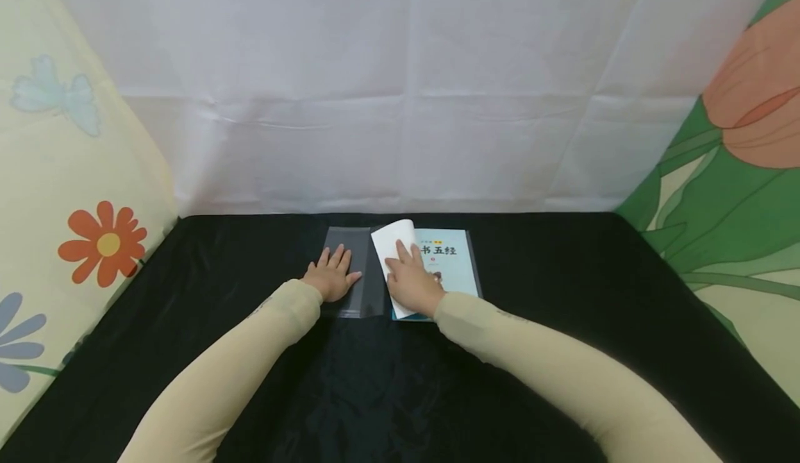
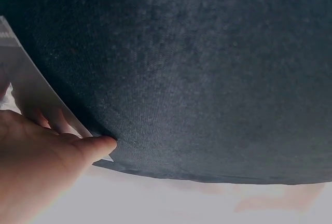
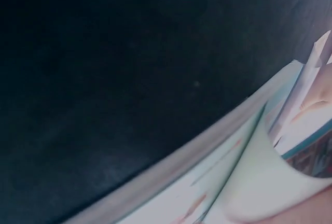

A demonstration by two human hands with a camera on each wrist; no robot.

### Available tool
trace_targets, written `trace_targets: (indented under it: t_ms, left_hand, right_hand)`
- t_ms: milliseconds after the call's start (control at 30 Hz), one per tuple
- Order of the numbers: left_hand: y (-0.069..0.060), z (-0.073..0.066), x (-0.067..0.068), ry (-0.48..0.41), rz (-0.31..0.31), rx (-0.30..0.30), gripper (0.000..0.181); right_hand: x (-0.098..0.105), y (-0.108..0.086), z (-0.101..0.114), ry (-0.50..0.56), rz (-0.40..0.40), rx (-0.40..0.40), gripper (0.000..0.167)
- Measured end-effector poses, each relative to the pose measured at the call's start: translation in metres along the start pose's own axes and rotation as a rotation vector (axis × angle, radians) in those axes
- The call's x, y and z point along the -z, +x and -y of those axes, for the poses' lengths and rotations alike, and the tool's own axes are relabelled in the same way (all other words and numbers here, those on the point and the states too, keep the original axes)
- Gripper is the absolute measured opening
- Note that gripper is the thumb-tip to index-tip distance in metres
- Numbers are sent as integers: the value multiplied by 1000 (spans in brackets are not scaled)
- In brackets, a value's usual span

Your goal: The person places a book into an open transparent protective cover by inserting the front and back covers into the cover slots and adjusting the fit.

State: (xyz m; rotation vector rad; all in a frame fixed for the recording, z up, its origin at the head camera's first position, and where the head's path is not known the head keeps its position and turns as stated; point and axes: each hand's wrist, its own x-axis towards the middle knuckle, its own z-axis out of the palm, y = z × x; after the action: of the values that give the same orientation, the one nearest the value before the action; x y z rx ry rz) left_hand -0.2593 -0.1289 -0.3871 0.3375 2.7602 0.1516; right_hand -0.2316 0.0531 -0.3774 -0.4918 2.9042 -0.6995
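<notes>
A clear plastic book cover (image 1: 347,236) lies opened out on the black cloth. My left hand (image 1: 331,275) rests on its left part with spread fingers; the left wrist view shows the thumb (image 2: 98,146) by the plastic edge. To the right is a book (image 1: 459,268) with a pale blue front and dark lettering, its right edge bordered by clear plastic. A white leaf (image 1: 386,239) is folded back over the book's left side. With fingers spread, my right hand (image 1: 412,282) presses on this leaf. The right wrist view shows the leaf bent in a curve and only part of the hand.
Black cloth (image 1: 550,275) covers the table around the book. A white fabric backdrop (image 1: 400,137) hangs behind it. Flower-printed panels stand at the left (image 1: 81,171) and right (image 1: 737,227) sides.
</notes>
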Motion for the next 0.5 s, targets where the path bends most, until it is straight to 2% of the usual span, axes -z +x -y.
trace_targets:
  t_ms: [267, 500]
  left_hand:
    - [1, 0, -2, 2, -4, 1, 63]
    - [2, 1, -2, -2, -7, 3, 63]
  right_hand:
    - [-7, 4, 8, -193, 16, 13, 39]
    - [-8, 8, 18, -211, 80, -100, 42]
